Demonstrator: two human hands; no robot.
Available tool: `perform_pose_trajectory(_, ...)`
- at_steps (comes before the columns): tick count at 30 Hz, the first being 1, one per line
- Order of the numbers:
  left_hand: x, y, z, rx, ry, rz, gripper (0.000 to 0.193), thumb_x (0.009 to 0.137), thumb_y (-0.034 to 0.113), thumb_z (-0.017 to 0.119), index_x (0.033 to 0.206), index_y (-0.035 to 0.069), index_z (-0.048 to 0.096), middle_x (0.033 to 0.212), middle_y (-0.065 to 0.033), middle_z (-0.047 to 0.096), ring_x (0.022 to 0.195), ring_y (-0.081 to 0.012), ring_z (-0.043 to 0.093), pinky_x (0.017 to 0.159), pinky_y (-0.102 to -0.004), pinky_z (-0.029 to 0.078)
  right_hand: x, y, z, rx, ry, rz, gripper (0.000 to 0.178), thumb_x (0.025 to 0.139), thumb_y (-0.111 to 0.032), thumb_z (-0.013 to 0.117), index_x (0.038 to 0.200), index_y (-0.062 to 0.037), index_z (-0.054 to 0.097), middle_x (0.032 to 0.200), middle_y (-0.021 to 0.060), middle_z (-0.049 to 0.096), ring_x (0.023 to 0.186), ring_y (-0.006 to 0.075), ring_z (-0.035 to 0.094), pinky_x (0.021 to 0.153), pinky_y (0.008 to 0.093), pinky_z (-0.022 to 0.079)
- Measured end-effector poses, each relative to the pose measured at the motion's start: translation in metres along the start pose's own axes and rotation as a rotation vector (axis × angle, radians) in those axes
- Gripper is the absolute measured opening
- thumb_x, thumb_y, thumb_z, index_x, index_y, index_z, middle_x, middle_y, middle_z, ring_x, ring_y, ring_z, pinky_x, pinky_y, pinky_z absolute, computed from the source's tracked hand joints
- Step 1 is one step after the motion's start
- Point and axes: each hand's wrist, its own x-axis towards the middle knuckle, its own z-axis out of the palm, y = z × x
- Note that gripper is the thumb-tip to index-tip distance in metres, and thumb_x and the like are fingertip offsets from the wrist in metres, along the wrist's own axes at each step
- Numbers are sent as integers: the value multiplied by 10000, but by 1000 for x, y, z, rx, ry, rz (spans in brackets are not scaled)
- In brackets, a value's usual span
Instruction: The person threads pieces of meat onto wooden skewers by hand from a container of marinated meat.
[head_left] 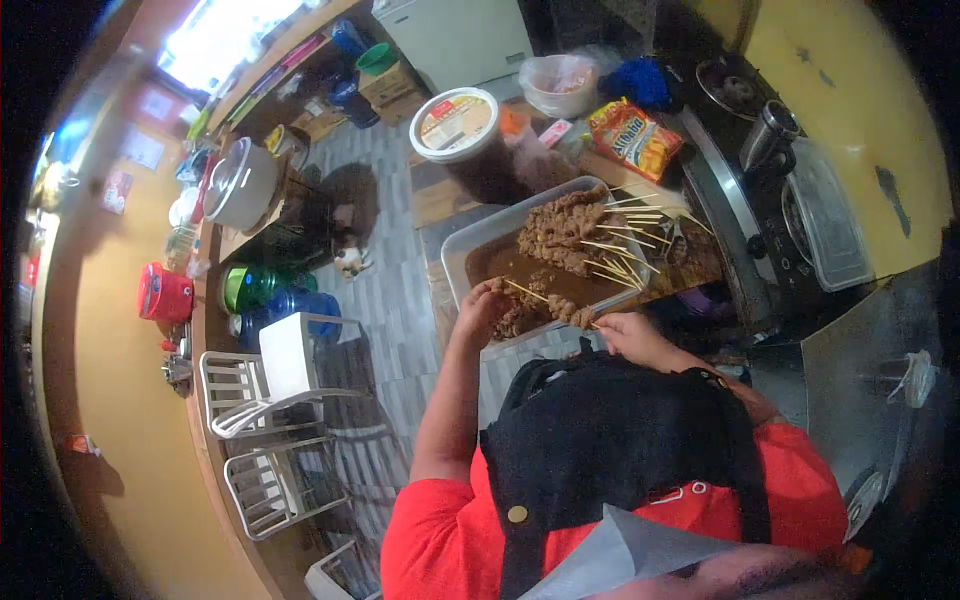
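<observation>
Brown marinated meat fills a metal tray at the centre of the frame, where a person in a red shirt and black apron threads pieces onto bamboo sticks. The left hand, fingers curled shut, pinches a chunk of meat at the tray's near edge, with a thin stick pointing into it. The right hand, just right of it at the tray's near rim, closes its fingers round the blunt end of a loaded skewer. Finished skewers lie heaped toward the tray's far side, their bare ends fanning right.

Risks look plain: a sharp stick tip could slip through the soft meat into the pinching fingers, and the tray, overhanging the table's near edge, could tip if pressed there.

Above the tray stands a round white tub with an orange-and-cream label on its lid. Upper right of it lies an orange-and-yellow snack bag, beside a pink plastic bag. A red jug sits at mid-left, below small framed signs on the yellow wall.
</observation>
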Motion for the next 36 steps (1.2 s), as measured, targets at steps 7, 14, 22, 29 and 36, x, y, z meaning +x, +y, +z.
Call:
perform_pose_trajectory(7,5,1,-2,33,13,62,217,795,185,498,965,58,452,837,-56,537,749,-173,538,678,-297,454,-8,-30,3,-161,6,27,228,787,-130,430,927,16,534,570,43,517,507,125,486,498,275,400)
perform_pose_trajectory(14,2,18,3,-134,66,-38,203,813,183,475,967,53,455,852,-58,536,723,-175,541,595,-274,444,-10,-49,15,-240,81,58,235,781,-127,434,941,12,537,586,83,541,528,151,528,497,289,412)
perform_pose_trajectory(22,14,16,-25,-16,-68,-9,128,792,123,502,894,46,494,794,-32,537,662,-138,527,578,-233,438,-8,-60,34,-286,145,2,222,751,-119,460,919,-10,553,664,140,571,591,217,570,538,319,430)
perform_pose_trajectory(29,21,18,-28,-27,-31,-55,61,769,79,525,823,51,521,737,-13,547,619,-101,505,553,-201,414,-6,-61,42,-357,170,68,209,722,-115,462,897,-70,569,744,189,550,683,334,546,584,365,435)
perform_pose_trajectory(36,14,35,-11,450,-55,178,110,748,87,565,826,17,535,777,-19,565,680,-92,517,597,-226,420,-4,-66,36,-509,175,-70,205,711,-121,467,876,-59,572,749,196,541,714,341,534,597,390,431)
